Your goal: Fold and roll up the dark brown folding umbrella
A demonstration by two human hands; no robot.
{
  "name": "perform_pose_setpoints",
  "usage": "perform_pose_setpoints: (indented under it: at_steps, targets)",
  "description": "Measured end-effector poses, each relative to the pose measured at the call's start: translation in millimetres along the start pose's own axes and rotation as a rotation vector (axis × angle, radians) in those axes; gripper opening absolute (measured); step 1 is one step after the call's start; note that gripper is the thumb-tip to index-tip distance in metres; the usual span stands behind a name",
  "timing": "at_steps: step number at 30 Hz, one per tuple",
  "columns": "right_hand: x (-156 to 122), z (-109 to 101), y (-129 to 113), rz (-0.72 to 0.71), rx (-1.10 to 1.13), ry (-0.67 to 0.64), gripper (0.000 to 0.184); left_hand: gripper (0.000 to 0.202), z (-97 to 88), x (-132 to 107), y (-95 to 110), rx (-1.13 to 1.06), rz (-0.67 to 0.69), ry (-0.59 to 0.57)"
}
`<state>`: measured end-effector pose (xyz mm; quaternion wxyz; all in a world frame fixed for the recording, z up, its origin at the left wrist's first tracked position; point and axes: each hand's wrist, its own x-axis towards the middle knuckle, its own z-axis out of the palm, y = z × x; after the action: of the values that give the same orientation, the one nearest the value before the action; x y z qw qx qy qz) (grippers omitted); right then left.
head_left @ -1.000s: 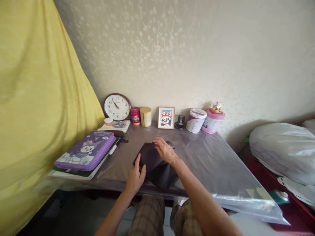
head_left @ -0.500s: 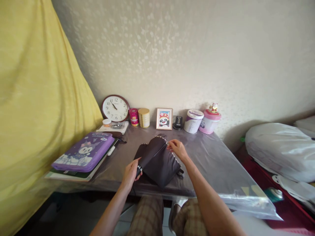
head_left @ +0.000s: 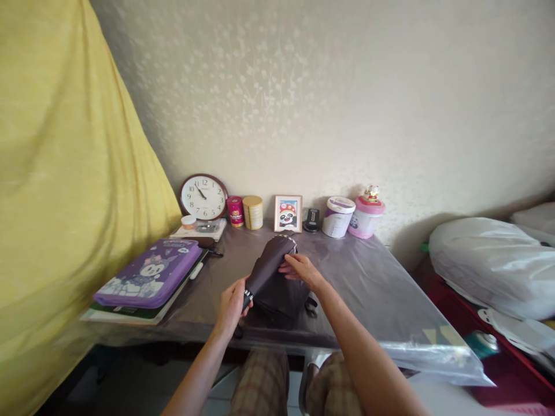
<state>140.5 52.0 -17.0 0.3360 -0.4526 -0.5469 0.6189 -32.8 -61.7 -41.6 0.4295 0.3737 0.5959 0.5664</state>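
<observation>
A dark folding umbrella [head_left: 274, 267], its cloth partly gathered and folded, lies over the front middle of the table. Black-and-white trim edges its far end. My left hand [head_left: 233, 303] is closed round the umbrella's near end, by a silvery striped band. On the canopy cloth at the right side, toward the far end, my right hand [head_left: 301, 271] grips with bent fingers; some fingertips are hidden against the fabric. A dark strap [head_left: 311, 306] sticks out at the right of the loose cloth.
Along the wall stand a clock [head_left: 203, 197], a pink can [head_left: 235, 211], a yellow can [head_left: 253, 212], a picture frame [head_left: 288, 214] and tubs [head_left: 339, 217]. A purple case [head_left: 150, 274] lies on books at left. Clear plastic covers the table [head_left: 368, 289].
My right hand has moved a little left and nearer. The canopy cloth that spread out to the right is now drawn in, and the umbrella looks narrower.
</observation>
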Motion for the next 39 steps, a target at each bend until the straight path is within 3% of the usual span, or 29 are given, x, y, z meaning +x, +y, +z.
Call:
perform_pose_setpoints:
  at_steps: [9, 14, 20, 25, 30, 39]
  targets:
    - [0, -4, -5, -0.082, -0.02, 0.03, 0.018, 0.054, -3.4, -1, 8, -0.072, 0.011, -0.026]
    - [4, -26, 3, -0.283, -0.409, 0.124, 0.012, 0.047, -10.8, 10, 1, -0.137, -0.014, 0.0]
    - [-15, -36, 16, -0.594, -0.974, -0.176, 0.038, 0.034, -16.9, 22, -19, -0.179, -0.075, 0.031]
    - [-34, -29, 25, -0.591, -1.186, -0.349, 0.049, 0.028, -20.1, 25, -27, -0.218, -0.093, 0.029]
    - [-40, -26, 31, -0.61, -1.312, -0.342, 0.059, 0.026, -21.7, 26, -27, -0.249, -0.094, 0.014]
    - [-42, -19, 27, -0.751, -1.369, -0.333, 0.035, 0.025, -22.2, 27, -32, -0.242, -0.116, -0.005]
